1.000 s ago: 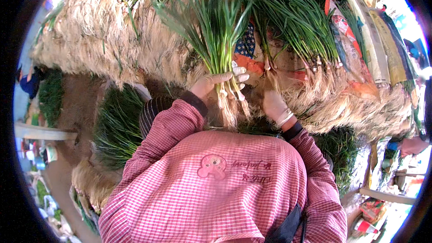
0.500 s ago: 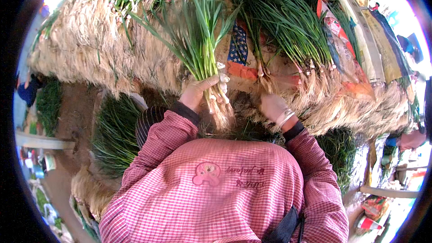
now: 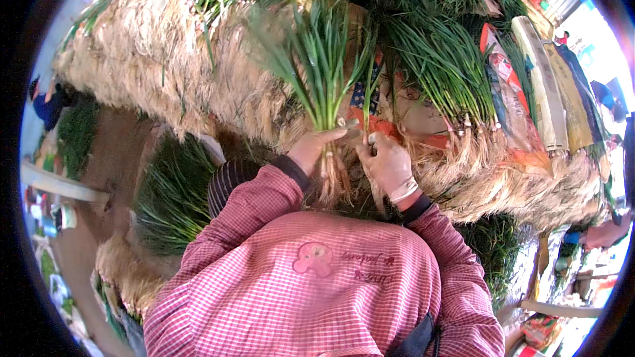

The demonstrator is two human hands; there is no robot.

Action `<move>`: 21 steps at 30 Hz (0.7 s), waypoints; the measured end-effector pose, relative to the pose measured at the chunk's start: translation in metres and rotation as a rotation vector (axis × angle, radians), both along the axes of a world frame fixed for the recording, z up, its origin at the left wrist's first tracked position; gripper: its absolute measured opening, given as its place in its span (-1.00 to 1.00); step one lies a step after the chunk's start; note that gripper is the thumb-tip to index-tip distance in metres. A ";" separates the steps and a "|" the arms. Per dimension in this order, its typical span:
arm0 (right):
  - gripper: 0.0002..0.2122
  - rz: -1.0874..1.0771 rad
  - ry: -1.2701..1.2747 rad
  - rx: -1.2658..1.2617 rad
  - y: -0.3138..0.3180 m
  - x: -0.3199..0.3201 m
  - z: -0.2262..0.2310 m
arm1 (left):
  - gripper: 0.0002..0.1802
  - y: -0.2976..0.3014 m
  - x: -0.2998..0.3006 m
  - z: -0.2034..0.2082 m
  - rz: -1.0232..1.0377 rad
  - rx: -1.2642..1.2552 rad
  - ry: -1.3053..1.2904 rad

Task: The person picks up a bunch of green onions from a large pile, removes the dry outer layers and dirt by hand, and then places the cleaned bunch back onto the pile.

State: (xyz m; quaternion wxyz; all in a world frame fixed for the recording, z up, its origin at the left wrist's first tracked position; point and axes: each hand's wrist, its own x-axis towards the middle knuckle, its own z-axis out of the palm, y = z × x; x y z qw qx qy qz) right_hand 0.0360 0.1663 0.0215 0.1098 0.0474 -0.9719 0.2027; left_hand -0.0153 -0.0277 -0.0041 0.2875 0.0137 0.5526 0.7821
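My left hand (image 3: pixel 315 149), in a pale glove, is closed around a bunch of green garlic (image 3: pixel 325 96). Its leaves fan upward, while small white bulbs and stringy roots (image 3: pixel 333 175) hang below the fist. Close beside it on the right, my gloved right hand (image 3: pixel 389 166) pinches a thin stalk of green garlic (image 3: pixel 367 109) near its bulb end. The stalk stands almost upright next to the bunch, its roots trailing under my fingers. To the right, a loose pile of green garlic (image 3: pixel 450 73) lies with its roots toward me.
A long heap with pale matted roots (image 3: pixel 178 59) runs across in front of me. Printed sacking (image 3: pixel 423 116) lies under the loose pile, with folded sacks (image 3: pixel 539 86) at the right. More leafy bundles (image 3: pixel 172 192) stand at the lower left, beside a bare dirt floor (image 3: pixel 86 225).
My right hand has come up and left toward the bunch, now with a stalk lifted off the sacking. My left hand has shifted slightly right, still gripping its bunch.
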 end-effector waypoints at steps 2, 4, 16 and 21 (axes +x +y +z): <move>-0.68 0.143 -0.009 0.021 -0.006 0.010 -0.008 | -0.54 0.003 0.000 -0.003 -0.030 -0.100 0.362; -0.65 0.192 -0.134 -0.039 -0.009 0.012 -0.014 | -0.54 0.002 -0.004 -0.009 -0.051 -0.084 0.071; -0.68 0.269 0.020 -0.270 0.057 -0.073 -0.086 | -0.47 0.021 -0.002 -0.041 -0.051 -0.361 0.360; -0.60 0.201 -0.040 -0.558 0.046 -0.057 -0.096 | -0.50 0.033 -0.009 -0.106 0.072 -0.185 0.402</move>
